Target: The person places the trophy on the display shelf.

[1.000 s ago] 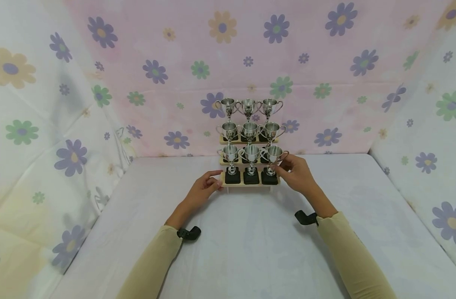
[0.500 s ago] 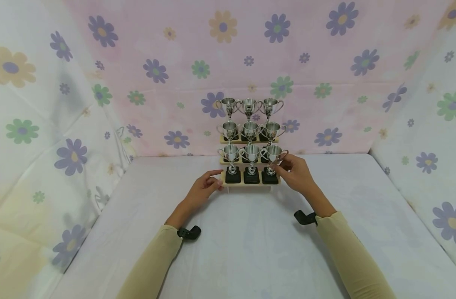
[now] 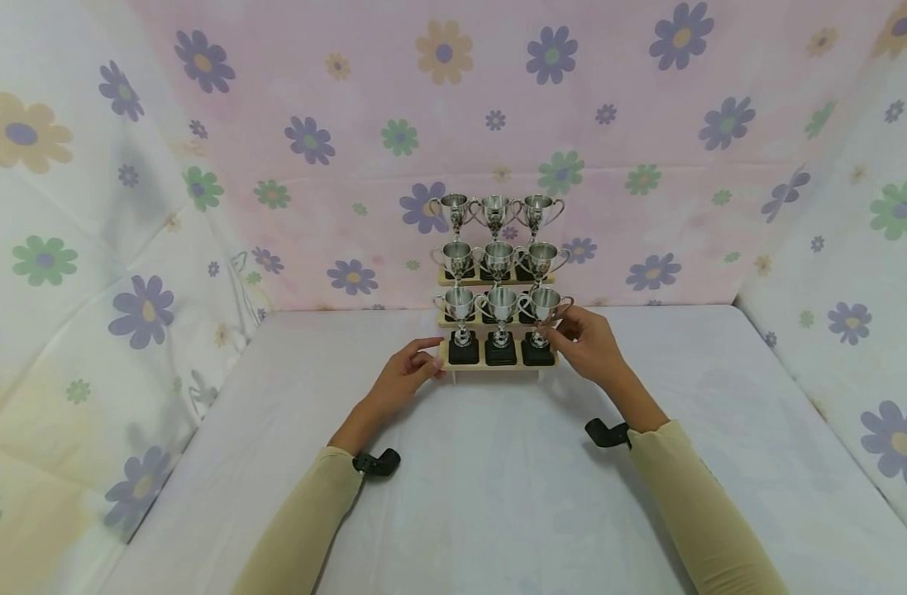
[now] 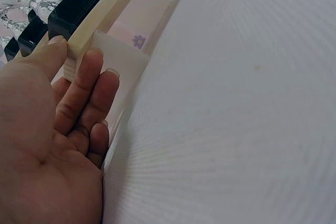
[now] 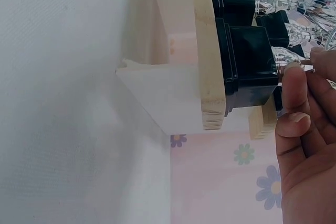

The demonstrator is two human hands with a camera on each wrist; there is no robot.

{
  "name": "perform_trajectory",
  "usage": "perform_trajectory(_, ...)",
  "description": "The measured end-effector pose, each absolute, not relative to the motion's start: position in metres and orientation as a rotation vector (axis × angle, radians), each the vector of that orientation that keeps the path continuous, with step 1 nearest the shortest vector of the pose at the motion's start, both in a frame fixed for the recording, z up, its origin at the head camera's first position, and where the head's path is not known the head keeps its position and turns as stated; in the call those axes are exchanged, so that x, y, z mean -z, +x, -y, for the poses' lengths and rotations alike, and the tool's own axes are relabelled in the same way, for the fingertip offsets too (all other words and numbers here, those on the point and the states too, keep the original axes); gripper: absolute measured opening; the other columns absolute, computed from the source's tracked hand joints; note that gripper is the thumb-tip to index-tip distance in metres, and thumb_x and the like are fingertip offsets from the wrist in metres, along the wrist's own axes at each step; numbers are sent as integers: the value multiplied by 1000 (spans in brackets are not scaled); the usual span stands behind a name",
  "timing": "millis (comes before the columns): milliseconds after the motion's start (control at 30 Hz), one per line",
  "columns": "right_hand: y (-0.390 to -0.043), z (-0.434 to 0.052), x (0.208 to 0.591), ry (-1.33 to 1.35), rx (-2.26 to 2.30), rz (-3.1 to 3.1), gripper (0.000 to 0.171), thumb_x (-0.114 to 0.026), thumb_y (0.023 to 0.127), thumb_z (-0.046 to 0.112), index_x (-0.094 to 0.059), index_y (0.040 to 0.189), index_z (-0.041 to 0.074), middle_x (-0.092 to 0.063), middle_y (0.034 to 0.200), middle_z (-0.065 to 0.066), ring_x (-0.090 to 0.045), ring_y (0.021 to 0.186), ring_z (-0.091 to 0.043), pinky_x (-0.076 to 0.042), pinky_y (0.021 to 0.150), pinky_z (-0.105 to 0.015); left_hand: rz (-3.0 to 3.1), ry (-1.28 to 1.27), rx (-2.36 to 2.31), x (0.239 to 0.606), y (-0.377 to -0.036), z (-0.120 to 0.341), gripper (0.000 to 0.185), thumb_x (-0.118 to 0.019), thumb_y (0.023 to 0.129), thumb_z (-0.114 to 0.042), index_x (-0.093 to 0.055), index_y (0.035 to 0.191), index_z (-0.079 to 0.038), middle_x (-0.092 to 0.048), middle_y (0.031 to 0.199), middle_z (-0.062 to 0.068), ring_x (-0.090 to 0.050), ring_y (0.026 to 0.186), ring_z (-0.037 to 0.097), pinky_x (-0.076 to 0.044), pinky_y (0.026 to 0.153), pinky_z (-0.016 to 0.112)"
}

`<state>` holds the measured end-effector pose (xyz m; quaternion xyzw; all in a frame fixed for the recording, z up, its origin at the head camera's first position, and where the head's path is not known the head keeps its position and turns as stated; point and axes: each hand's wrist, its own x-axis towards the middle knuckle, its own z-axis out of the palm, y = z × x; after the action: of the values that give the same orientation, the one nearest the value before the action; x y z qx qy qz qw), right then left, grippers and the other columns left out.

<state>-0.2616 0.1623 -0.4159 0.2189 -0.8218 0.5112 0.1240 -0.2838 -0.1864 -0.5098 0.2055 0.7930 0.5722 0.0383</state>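
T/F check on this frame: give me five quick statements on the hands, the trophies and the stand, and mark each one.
1. Nine silver trophy cups stand on the stepped wooden stand. True.
2. The left hand touches the stand's left end. True; its fingers lie against the end panel.
3. The right hand rests flat on the table. False; it is at the front-right trophy, fingers on its stem.
4. The front row's bases are red. False; they are black.
5. The table is covered in white cloth. True.
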Motion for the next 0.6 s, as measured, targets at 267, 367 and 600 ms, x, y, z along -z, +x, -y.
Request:
perform_trajectory(267, -280, -173, 440, 611, -1446, 2401, 15, -77, 97, 2, -72, 110, -2, -73, 82, -22, -63, 61, -21, -43, 57, -25, -2435, 638, -1752, 510, -283, 186, 44, -61, 110, -16, -53, 154, -15, -77, 104, 14, -73, 99, 28, -49, 92, 28)
perform_trajectory(367, -280, -176, 441, 609, -1439, 2407, 17, -79, 96, 7, -72, 111, 2, -75, 82, -16, -67, 66, -29, -45, 60, -27, -2432, 647, -1761, 510, -283, 186, 45, -61, 110, -16, -53, 154, -15, -77, 104, 15, -73, 99, 29, -49, 91, 28)
perform_trajectory(600, -279, -181, 441, 632, -1440, 2403, 19, -80, 95, 8, -72, 112, 5, -76, 94, -14, -69, 68, -24, -47, 62, -32, -2436, 651, -1761, 510, -283, 186, 45, -61, 110, -15, -53, 154, -14, -76, 105, 16, -73, 99, 29, -50, 90, 27)
